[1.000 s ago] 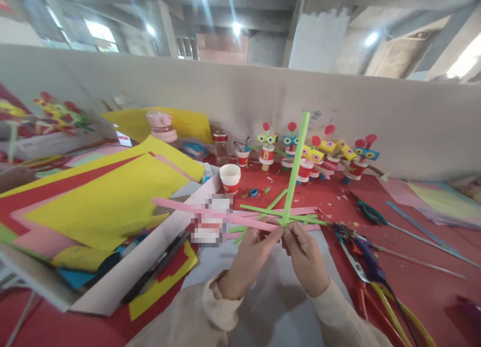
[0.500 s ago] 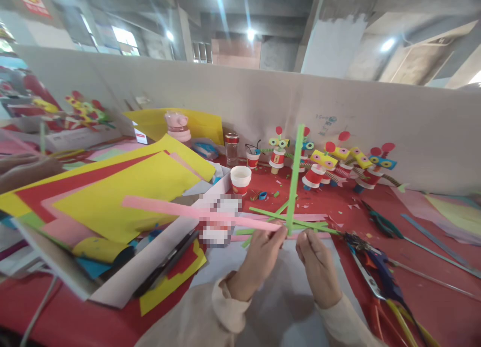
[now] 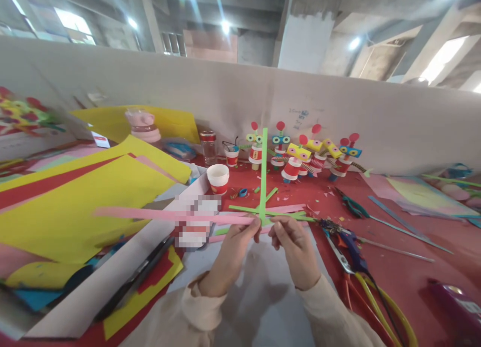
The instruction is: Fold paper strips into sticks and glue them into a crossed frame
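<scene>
My left hand (image 3: 240, 239) pinches a pink paper strip (image 3: 150, 215) and a green paper strip (image 3: 264, 171) where their ends meet. The pink one runs off to the left, while the green one stands upright. Just right of that joint, my right hand (image 3: 295, 247) has its thumb and fingers pressed together; what they hold, if anything, is hidden. Under both hands lies a white sheet (image 3: 263, 292). More green strips (image 3: 240, 208) and pink strips (image 3: 293, 209) lie behind the hands.
Several paper-cup figures (image 3: 295, 169) stand along the partition (image 3: 225, 91). A white cup (image 3: 218, 176) is near the box (image 3: 124, 272) with yellow sheets (image 3: 112, 202). Scissors (image 3: 372, 307), a glue gun (image 3: 351, 247) and pliers (image 3: 351, 203) lie at right.
The view has turned right, so the scene sits further left. My right hand's fingers have shifted closer to the joint of the strips. The left hand keeps its pinch.
</scene>
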`<state>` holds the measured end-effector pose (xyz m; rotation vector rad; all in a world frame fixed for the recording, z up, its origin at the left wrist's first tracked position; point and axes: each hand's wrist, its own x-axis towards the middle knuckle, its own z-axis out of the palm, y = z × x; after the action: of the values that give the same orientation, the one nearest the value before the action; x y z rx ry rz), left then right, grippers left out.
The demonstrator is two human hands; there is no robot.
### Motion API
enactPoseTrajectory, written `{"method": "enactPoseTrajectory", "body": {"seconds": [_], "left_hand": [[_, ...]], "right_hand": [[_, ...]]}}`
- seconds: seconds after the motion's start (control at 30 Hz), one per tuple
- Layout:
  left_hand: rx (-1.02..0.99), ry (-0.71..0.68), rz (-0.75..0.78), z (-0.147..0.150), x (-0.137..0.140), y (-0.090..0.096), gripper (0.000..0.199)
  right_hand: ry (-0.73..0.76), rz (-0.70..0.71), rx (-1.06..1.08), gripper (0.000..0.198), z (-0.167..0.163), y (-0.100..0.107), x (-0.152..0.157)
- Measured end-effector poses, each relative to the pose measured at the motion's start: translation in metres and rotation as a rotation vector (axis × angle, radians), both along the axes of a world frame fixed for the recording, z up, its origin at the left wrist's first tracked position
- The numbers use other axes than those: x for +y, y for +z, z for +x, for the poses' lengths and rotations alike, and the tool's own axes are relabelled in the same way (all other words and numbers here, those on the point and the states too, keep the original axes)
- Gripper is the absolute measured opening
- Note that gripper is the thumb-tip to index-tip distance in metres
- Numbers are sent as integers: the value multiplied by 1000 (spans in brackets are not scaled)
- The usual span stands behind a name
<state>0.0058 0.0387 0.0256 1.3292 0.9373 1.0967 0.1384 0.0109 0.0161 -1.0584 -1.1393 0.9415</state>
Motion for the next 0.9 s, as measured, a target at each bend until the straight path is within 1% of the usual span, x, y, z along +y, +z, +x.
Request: {"method": "enactPoseTrajectory", "body": {"seconds": [0.1,0.17,0.27,0.4,0.5,0.6,0.67,0.77,0.83,0.9], "left_hand": [[18,-70,-33,2,1,0,37],[82,-109,-46,2,1,0,37],[161,-142,-22,-1,2,0,37],[162,-182,-24,-4,3,0,39],[175,-200,-25,-4,4,0,40],[178,-203,-8,-6,5,-1,39],[173,-227,20,-7,6,-1,35],[161,-301,62,-10,7,1,21],[144,-297,59,-12,8,2,13],[117,-267,27,-14,9,3,11]], "right_hand": [[61,-62,25,25,-3,1,-1],[48,-78,14,24,-5,2,-2],[10,-95,37,27,-6,1,-4],[-1,-137,68,29,-5,2,-4],[-9,-129,57,26,-5,4,-5],[22,-116,71,23,-4,6,-4],[42,-127,91,22,-4,6,-3],[25,-147,94,21,-2,5,-1],[5,-155,92,21,-1,4,0],[-9,-163,95,22,0,3,0]]}}
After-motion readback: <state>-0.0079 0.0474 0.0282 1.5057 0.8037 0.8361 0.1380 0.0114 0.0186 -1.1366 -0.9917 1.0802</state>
